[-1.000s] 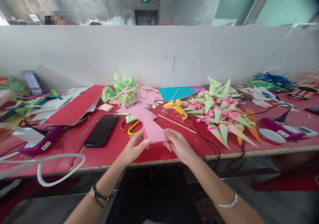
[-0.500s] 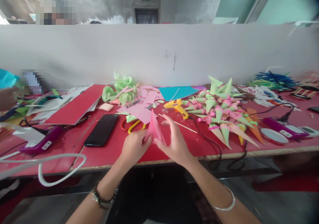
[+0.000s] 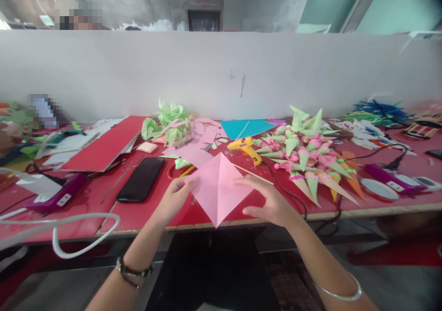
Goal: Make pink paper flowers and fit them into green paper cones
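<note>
A square of pink paper (image 3: pixel 221 189) is spread out over the table edge, turned like a diamond, with a crease running from its top corner to its bottom corner. My left hand (image 3: pixel 176 198) pinches its left corner between thumb and fingers. At the right corner, my right hand (image 3: pixel 271 200) has its thumb and fingers apart, the fingertips touching the paper's face. Partly covered behind the paper are scissors (image 3: pixel 186 171) with red and yellow handles. Beyond it lies a yellow glue gun (image 3: pixel 246 149), near a thin stick (image 3: pixel 253 174).
Green and pink paper cones (image 3: pixel 304 156) are heaped to the right. A black phone (image 3: pixel 141 179) lies on the left, by a red board (image 3: pixel 107 145). Purple power strips (image 3: pixel 395 178) sit at both sides. A white cable (image 3: pixel 83 216) loops over the front left edge.
The pink paper has gone from folded to unfolded and flat. My hands have moved apart, the left outward to the left and the right outward to the right.
</note>
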`<state>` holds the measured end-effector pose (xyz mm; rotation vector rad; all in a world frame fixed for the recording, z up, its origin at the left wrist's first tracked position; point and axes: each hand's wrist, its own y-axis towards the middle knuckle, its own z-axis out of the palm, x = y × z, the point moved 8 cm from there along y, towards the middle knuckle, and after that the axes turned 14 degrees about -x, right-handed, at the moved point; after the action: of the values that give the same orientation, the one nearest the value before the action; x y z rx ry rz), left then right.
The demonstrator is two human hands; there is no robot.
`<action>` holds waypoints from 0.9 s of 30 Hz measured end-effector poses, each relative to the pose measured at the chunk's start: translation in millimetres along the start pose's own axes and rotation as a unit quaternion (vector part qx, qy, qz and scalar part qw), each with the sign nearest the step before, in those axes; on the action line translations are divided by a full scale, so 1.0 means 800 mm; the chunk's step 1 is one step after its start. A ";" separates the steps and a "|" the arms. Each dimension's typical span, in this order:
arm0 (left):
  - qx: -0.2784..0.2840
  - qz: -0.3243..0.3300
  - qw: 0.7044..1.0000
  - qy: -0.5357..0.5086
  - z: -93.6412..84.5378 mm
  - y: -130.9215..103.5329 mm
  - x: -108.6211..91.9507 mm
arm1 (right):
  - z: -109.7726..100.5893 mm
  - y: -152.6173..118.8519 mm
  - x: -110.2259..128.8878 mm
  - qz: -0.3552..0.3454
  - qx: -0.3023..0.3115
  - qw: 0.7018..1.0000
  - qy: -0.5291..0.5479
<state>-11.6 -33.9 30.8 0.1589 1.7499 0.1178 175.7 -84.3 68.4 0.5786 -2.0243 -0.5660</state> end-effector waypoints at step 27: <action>-0.092 -0.006 0.996 0.012 0.035 -0.010 -0.002 | 0.045 -0.006 -0.053 0.285 -0.216 0.879 0.315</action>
<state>15.5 -42.0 25.8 0.0120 1.7528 0.2717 164.5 -56.5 20.9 -0.1189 -1.2858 -0.3758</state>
